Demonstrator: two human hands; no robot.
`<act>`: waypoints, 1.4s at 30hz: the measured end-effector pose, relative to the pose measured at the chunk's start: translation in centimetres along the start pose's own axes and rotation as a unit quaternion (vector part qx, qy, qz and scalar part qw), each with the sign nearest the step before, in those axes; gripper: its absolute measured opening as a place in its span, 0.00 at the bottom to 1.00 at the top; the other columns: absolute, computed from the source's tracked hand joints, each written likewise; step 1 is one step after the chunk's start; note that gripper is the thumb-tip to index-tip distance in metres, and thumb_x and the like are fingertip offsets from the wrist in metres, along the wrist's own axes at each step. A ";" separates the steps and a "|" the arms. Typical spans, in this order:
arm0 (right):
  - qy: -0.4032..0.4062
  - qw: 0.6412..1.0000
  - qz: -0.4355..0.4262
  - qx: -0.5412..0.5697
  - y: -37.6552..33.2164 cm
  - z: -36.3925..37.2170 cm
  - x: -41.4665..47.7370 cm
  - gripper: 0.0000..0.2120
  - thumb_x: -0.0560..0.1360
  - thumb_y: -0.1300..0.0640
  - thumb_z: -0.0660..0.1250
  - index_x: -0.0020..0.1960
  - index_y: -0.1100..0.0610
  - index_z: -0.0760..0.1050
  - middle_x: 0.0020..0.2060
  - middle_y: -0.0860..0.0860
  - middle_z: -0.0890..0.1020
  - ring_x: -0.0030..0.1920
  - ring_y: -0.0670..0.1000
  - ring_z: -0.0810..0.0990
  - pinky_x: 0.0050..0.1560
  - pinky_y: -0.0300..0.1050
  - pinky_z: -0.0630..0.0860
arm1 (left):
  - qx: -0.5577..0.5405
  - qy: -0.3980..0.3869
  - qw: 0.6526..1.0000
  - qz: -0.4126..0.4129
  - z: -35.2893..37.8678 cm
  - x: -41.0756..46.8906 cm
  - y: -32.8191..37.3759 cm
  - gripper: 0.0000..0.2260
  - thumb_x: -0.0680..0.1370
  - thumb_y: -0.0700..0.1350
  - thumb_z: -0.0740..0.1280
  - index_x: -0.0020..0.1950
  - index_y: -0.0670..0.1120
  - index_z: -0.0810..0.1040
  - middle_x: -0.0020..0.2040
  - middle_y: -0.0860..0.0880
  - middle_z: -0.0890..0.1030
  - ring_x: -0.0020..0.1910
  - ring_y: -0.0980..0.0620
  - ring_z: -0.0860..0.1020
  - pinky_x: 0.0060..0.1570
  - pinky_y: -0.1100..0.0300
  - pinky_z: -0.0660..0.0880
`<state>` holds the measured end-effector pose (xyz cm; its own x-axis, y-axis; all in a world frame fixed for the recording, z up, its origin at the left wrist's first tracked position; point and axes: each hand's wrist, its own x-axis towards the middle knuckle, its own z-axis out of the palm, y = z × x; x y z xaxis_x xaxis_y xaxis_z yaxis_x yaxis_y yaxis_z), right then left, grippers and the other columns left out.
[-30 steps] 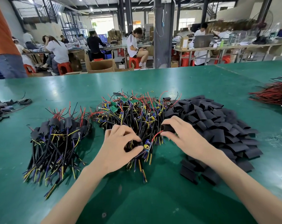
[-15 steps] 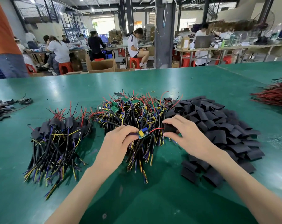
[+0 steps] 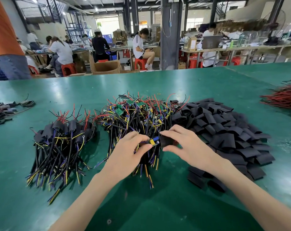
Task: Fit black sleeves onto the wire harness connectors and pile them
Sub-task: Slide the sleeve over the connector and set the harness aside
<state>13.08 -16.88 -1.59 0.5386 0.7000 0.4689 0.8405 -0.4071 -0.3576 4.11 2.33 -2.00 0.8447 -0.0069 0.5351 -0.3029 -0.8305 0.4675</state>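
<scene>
My left hand point(image 3: 126, 152) pinches a wire harness connector point(image 3: 153, 141), a small board with yellow and blue parts, just above the green table point(image 3: 158, 205). My right hand point(image 3: 188, 145) grips a black sleeve point(image 3: 166, 140) whose mouth is over the connector's right end. Behind both hands lies the heap of bare harnesses point(image 3: 141, 114) with green boards and red, black and yellow wires. The pile of sleeved harnesses point(image 3: 61, 140) lies to the left. A heap of loose black sleeves point(image 3: 225, 130) spreads to the right.
A bundle of red wires point(image 3: 283, 97) lies at the right table edge, and a few dark cable scraps point(image 3: 6, 109) at the left edge. Beyond the table's far edge, people sit on red stools at benches, and a person in orange stands at far left.
My left hand lifted one connector out of the bare heap and turned it rightward. My right hand brought a black sleeve from the sleeve heap to the connector's end.
</scene>
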 end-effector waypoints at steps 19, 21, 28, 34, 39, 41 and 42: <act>0.029 0.998 -0.045 0.027 -1.9 0.7 -0.4 0.16 0.69 0.59 0.74 0.55 0.61 0.79 0.46 0.55 0.77 0.43 0.51 0.77 0.49 0.40 0.71 | 0.064 -0.021 0.996 0.055 0.0 0.1 0.2 0.06 0.74 0.42 0.70 0.49 0.42 0.82 0.39 0.49 0.74 0.40 0.54 0.68 0.43 0.56 0.67; 0.030 0.998 -0.045 0.017 -1.8 0.8 -0.4 0.17 0.70 0.59 0.74 0.57 0.61 0.79 0.47 0.55 0.77 0.44 0.52 0.77 0.49 0.41 0.72 | 0.052 -0.017 0.998 0.043 0.1 0.1 0.1 0.06 0.74 0.42 0.70 0.49 0.42 0.82 0.39 0.50 0.74 0.41 0.56 0.66 0.45 0.57 0.66; -0.006 0.999 -0.053 -0.011 -1.5 0.8 -0.3 0.22 0.73 0.58 0.71 0.65 0.61 0.74 0.50 0.56 0.75 0.48 0.53 0.76 0.52 0.48 0.74 | 0.013 -0.002 1.000 0.023 0.1 0.2 0.5 0.04 0.73 0.43 0.72 0.45 0.44 0.81 0.38 0.60 0.70 0.41 0.60 0.66 0.46 0.66 0.63; -0.031 0.998 -0.051 0.001 -1.4 0.6 -0.3 0.20 0.74 0.58 0.70 0.65 0.60 0.74 0.49 0.55 0.76 0.47 0.53 0.76 0.52 0.47 0.72 | 0.014 -0.008 1.000 0.004 0.2 0.2 0.4 0.06 0.71 0.45 0.73 0.43 0.43 0.82 0.39 0.54 0.73 0.40 0.54 0.68 0.42 0.66 0.62; -0.055 0.996 -0.061 0.018 -1.7 0.6 -0.2 0.20 0.73 0.59 0.70 0.64 0.60 0.74 0.48 0.54 0.76 0.45 0.50 0.74 0.50 0.40 0.69 | 0.022 -0.018 1.000 0.007 0.5 0.1 0.0 0.09 0.70 0.48 0.73 0.42 0.44 0.81 0.38 0.58 0.70 0.42 0.53 0.70 0.45 0.68 0.63; -0.053 0.996 -0.065 0.016 -1.7 0.6 -0.2 0.20 0.74 0.59 0.70 0.64 0.60 0.74 0.48 0.54 0.76 0.46 0.50 0.74 0.51 0.41 0.69 | 0.014 -0.015 1.000 0.002 0.4 0.2 -0.1 0.10 0.69 0.51 0.72 0.41 0.44 0.81 0.36 0.59 0.69 0.40 0.57 0.68 0.43 0.70 0.62; -0.053 0.996 -0.064 0.016 -1.7 0.6 -0.2 0.20 0.74 0.59 0.69 0.65 0.60 0.74 0.49 0.54 0.76 0.46 0.51 0.75 0.52 0.42 0.70 | 0.010 -0.014 1.000 0.000 0.4 0.2 -0.2 0.11 0.69 0.52 0.72 0.40 0.45 0.81 0.35 0.59 0.69 0.39 0.60 0.67 0.42 0.71 0.62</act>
<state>11.50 -15.97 -1.55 0.4160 0.8042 0.4246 0.8988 -0.2927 -0.3262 4.55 2.28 -2.25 0.8570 -0.0234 0.5147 -0.2953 -0.8410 0.4534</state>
